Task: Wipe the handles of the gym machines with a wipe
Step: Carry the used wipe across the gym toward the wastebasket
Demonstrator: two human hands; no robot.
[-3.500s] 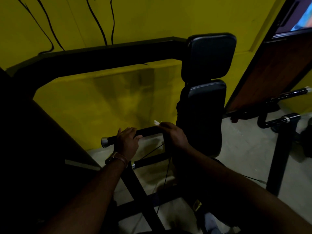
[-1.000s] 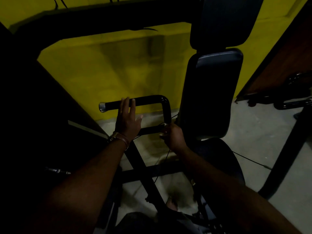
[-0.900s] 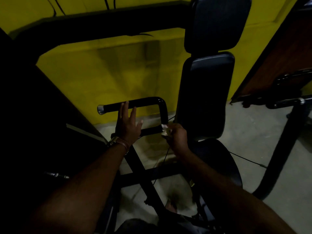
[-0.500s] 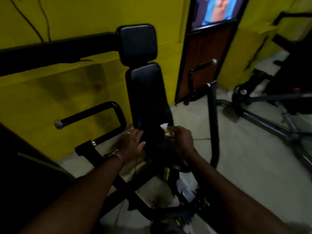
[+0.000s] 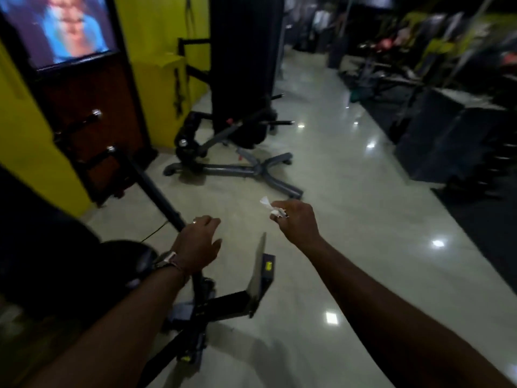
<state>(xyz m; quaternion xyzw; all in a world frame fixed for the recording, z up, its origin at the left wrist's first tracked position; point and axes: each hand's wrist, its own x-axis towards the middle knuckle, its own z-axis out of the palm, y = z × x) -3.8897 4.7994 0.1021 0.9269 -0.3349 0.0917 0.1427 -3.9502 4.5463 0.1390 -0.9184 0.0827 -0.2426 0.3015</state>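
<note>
Head view: blurred gym machine [image 5: 240, 88] ahead; right hand [image 5: 296, 222] pinches wipe [image 5: 267, 204].

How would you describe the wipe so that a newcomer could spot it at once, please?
Start from the pale glossy floor in the middle of the picture, then find the right hand held out above it. The wipe is the small crumpled white scrap pinched in its fingers; the left hand holds nothing.

white wipe [image 5: 265, 205], yellow wall [image 5: 156, 37], black machine [image 5: 243, 65]
</note>
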